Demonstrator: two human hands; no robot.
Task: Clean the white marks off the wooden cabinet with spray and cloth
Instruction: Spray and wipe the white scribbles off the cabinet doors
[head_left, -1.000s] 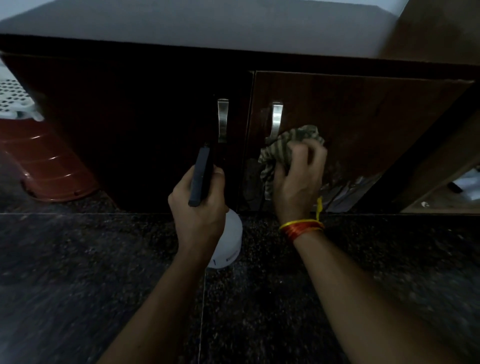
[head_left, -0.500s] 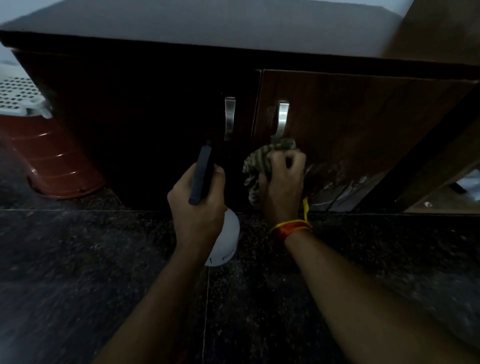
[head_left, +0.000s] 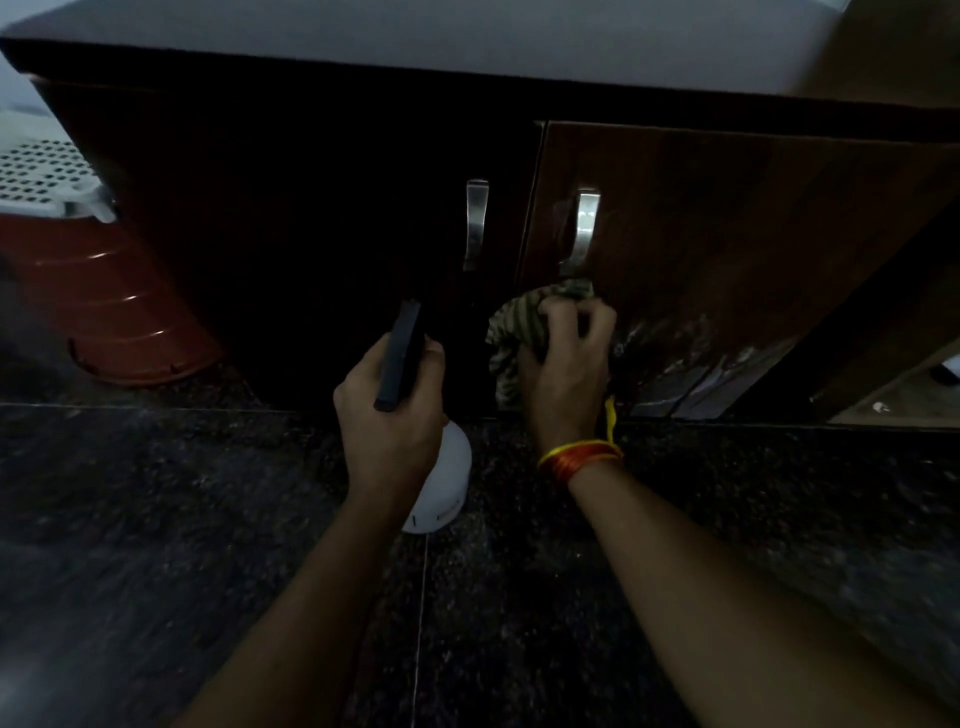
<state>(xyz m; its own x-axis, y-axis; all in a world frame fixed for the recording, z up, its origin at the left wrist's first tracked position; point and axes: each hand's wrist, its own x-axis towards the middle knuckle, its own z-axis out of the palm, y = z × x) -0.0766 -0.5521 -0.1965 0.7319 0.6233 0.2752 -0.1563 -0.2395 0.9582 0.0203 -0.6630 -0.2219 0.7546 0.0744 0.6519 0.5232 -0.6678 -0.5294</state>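
Head view: the right hand (head_left: 563, 364) has its grip closed around a bunched striped cloth (head_left: 519, 332), pressed to the cabinet door (head_left: 727, 218) below its handle (head_left: 586, 228). White marks (head_left: 691, 358) lie at three o'clock of it. The left hand (head_left: 387, 410) is clenched on the spray bottle (head_left: 441, 478), kept ready.

I count two metal door handles (head_left: 477, 223) (head_left: 584, 231), one spray bottle (head_left: 439, 480), one striped cloth (head_left: 519, 332), and my two hands (head_left: 389, 415) (head_left: 563, 374).
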